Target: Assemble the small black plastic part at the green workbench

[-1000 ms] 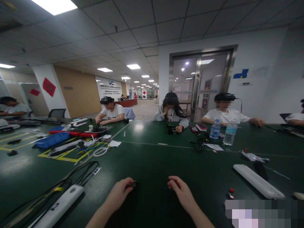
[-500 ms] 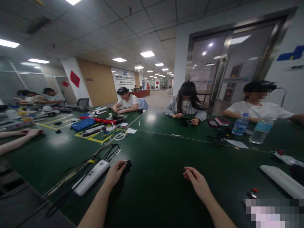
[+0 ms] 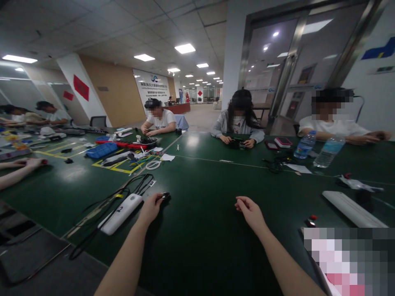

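My left hand (image 3: 150, 209) pinches a small black object with a shiny metallic part (image 3: 166, 196) just above or on the green table (image 3: 200, 230); its kind is too small to tell. Beside that hand on the left lies a white power strip (image 3: 121, 213) marked "2", with black cables (image 3: 123, 191) bunched at its far end. My right hand (image 3: 250, 211) is apart from it over the table, thumb and fingers drawn together in a pinch. Anything between those fingertips is too small or hidden to make out.
At right are another long white strip (image 3: 352, 207), a small red-topped item (image 3: 311, 220) and two water bottles (image 3: 305, 144). A blue basket (image 3: 101, 150) and loose wires (image 3: 153, 165) lie at the left. Co-workers (image 3: 237, 119) sit around the table.
The view has tilted down and turned slightly right, so the scene sits higher in the picture. Both hands keep nearly the same pose over the table.
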Motion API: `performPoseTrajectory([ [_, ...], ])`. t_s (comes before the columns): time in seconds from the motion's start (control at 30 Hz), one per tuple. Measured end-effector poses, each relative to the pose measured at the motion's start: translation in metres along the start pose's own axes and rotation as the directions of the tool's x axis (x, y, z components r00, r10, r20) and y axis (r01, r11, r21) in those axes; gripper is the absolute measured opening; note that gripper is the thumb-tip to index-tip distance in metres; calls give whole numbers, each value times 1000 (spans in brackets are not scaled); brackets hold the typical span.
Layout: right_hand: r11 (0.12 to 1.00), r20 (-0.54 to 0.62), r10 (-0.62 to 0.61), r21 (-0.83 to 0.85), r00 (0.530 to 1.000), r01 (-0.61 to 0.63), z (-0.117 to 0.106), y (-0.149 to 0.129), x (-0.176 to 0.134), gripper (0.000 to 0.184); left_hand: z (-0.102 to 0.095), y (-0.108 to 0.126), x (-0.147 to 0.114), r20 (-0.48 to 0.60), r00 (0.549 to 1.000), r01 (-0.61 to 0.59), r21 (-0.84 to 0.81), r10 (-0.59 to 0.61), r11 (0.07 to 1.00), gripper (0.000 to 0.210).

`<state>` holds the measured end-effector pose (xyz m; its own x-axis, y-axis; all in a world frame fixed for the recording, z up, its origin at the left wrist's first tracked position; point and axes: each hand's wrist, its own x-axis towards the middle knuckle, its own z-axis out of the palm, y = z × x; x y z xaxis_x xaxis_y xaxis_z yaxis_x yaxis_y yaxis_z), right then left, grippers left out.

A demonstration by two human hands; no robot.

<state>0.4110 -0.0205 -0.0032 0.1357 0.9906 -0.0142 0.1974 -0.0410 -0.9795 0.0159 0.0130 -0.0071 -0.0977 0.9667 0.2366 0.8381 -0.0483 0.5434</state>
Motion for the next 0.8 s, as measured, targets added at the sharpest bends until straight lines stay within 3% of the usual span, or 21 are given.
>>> performPoseTrajectory([
  [0.17,999,-10,-15,-28,1000,15,1,-5,-3,25,2,3,-1,-14,997,-80,117,82,990,19],
  [0.3,999,-15,-14,-32,1000,13,1,-2,-2,27,1,8,-3,-21,997,-65,143,69,988,20],
  [0.57,1000,-25,-26,-9,999,26,0,6,1,33,-3,5,-4,-68,987,137,-79,-142,987,27],
  [0.8,1000,-11,10,-12,1000,-10,-2,3,1,36,-3,5,-5,-67,990,118,-116,-126,986,27],
])
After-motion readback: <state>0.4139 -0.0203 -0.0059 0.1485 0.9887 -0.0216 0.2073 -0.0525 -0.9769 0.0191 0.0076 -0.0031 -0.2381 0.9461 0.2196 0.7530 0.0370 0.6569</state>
